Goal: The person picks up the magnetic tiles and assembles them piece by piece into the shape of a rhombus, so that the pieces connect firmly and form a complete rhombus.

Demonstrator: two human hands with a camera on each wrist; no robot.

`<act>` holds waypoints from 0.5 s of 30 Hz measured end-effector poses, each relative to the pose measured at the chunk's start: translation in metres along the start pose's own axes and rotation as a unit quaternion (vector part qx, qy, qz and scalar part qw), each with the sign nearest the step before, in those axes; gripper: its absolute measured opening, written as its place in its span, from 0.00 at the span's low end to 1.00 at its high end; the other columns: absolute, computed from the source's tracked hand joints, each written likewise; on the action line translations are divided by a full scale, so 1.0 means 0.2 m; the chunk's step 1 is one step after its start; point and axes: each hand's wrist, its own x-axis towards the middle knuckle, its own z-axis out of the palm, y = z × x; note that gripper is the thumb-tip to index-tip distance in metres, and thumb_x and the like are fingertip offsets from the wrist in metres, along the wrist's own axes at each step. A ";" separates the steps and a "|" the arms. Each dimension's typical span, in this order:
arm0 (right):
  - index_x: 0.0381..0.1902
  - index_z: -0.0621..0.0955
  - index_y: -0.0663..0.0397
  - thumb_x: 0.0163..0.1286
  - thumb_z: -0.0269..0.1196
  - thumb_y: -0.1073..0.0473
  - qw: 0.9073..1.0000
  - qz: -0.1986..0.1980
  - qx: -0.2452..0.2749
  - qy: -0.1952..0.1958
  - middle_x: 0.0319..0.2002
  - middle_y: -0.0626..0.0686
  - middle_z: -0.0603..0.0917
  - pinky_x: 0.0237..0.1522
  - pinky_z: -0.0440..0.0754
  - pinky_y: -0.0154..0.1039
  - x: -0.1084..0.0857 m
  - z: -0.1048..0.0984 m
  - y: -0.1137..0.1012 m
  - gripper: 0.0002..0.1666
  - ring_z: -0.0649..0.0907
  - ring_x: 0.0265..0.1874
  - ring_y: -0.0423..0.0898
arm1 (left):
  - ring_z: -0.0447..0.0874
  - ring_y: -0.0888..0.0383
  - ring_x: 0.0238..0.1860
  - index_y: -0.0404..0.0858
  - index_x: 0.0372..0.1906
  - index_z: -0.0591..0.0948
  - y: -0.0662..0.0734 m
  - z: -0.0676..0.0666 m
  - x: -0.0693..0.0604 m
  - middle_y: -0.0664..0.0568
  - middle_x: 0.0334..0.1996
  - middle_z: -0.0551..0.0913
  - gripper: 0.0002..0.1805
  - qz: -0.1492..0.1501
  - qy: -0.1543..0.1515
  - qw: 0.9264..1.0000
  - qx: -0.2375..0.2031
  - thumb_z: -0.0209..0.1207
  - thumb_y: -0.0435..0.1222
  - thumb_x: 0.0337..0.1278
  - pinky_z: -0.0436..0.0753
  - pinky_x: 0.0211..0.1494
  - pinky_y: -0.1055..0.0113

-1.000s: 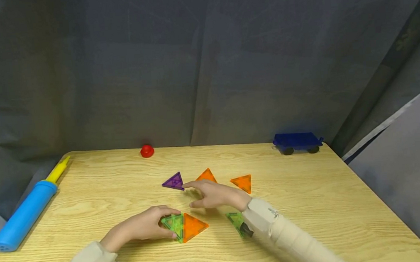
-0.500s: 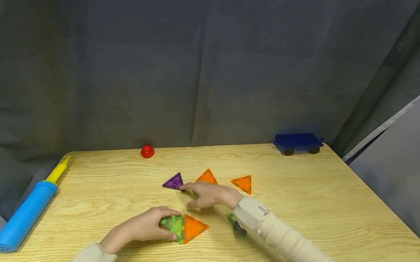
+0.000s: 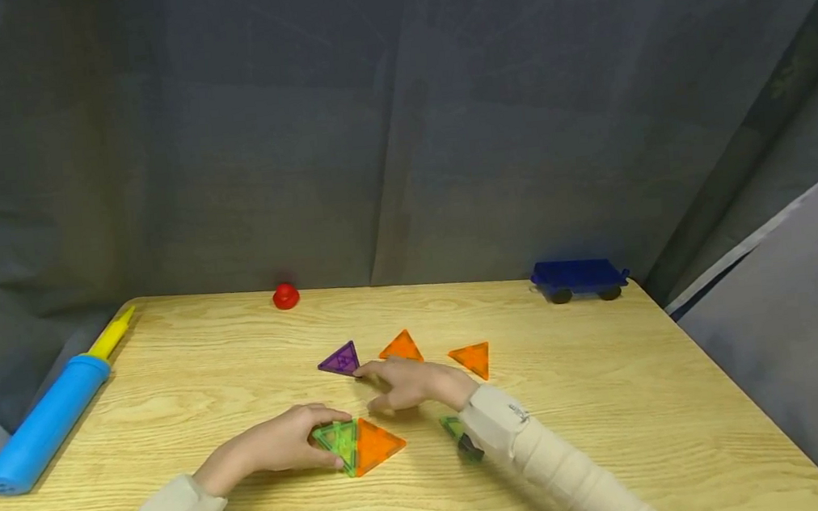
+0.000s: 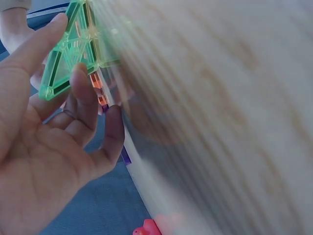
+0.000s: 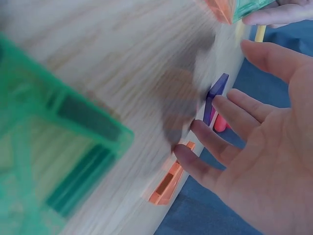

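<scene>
My left hand (image 3: 286,438) pinches a green triangular magnetic tile (image 3: 336,440) (image 4: 51,74) between thumb and fingers, flat on the table. An orange triangular tile (image 3: 376,445) lies edge to edge with it on the right. Farther back, the forefinger of my right hand (image 3: 409,381) touches the near corner of a purple triangular tile (image 3: 340,360) (image 5: 217,90); the other fingers are loosely extended. Behind that hand lies a partly covered orange tile (image 3: 402,345), with another orange tile (image 3: 472,358) to its right. A second green tile (image 3: 452,425) is mostly hidden under my right wrist.
A blue pump with a yellow nozzle (image 3: 51,421) lies along the table's left edge. Near the back edge are a small red object (image 3: 285,296) and, at right, a dark blue toy wagon (image 3: 579,276). Grey cloth (image 3: 398,126) hangs behind the table (image 3: 651,429).
The purple tile has slid slightly toward me under my right forefinger. My right forearm has shifted left, covering more of the second green tile. My left hand keeps its place.
</scene>
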 end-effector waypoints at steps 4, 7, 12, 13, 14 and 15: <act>0.71 0.63 0.45 0.68 0.60 0.47 1.000 -0.007 0.003 -0.003 0.69 0.54 0.65 0.67 0.61 0.55 -0.03 0.01 0.01 0.36 0.63 0.69 0.53 | 0.71 0.40 0.60 0.34 0.62 0.73 0.00 0.00 0.00 0.35 0.60 0.72 0.34 0.003 0.001 1.000 -0.001 0.66 0.47 0.53 0.71 0.60 0.44; 0.71 0.64 0.45 0.67 0.60 0.47 1.000 -0.008 0.005 -0.006 0.69 0.54 0.66 0.67 0.62 0.54 -0.06 0.01 0.02 0.36 0.64 0.68 0.53 | 0.72 0.41 0.59 0.34 0.62 0.73 0.00 0.01 0.00 0.36 0.60 0.73 0.34 0.004 0.003 1.000 0.002 0.66 0.47 0.53 0.71 0.60 0.45; 0.69 0.65 0.45 0.68 0.60 0.48 1.000 -0.025 0.007 -0.008 0.68 0.54 0.67 0.66 0.65 0.51 -0.10 0.02 0.04 0.34 0.66 0.67 0.52 | 0.72 0.42 0.58 0.33 0.62 0.74 0.00 0.01 0.01 0.36 0.59 0.73 0.34 0.000 0.005 1.000 0.002 0.67 0.47 0.52 0.71 0.60 0.45; 0.69 0.66 0.46 0.68 0.60 0.49 1.000 -0.028 0.010 -0.008 0.68 0.54 0.68 0.66 0.65 0.51 -0.11 0.02 0.05 0.34 0.66 0.67 0.52 | 0.72 0.42 0.58 0.33 0.62 0.74 -0.01 0.01 0.01 0.37 0.59 0.73 0.34 -0.001 0.005 1.000 0.002 0.67 0.47 0.52 0.71 0.60 0.45; 0.69 0.66 0.45 0.68 0.60 0.49 0.999 -0.030 0.011 -0.009 0.68 0.54 0.68 0.66 0.65 0.51 -0.12 0.03 0.05 0.33 0.67 0.67 0.52 | 0.73 0.42 0.58 0.33 0.62 0.73 -0.01 0.01 0.01 0.37 0.59 0.74 0.34 0.001 0.005 1.000 0.003 0.67 0.47 0.52 0.72 0.60 0.45; 0.69 0.66 0.46 0.68 0.60 0.49 0.999 -0.031 0.012 -0.009 0.68 0.54 0.68 0.66 0.64 0.51 -0.13 0.03 0.05 0.33 0.67 0.67 0.53 | 0.73 0.42 0.58 0.33 0.62 0.73 -0.01 0.01 0.01 0.37 0.59 0.74 0.35 0.002 0.005 1.000 0.005 0.67 0.47 0.52 0.72 0.60 0.45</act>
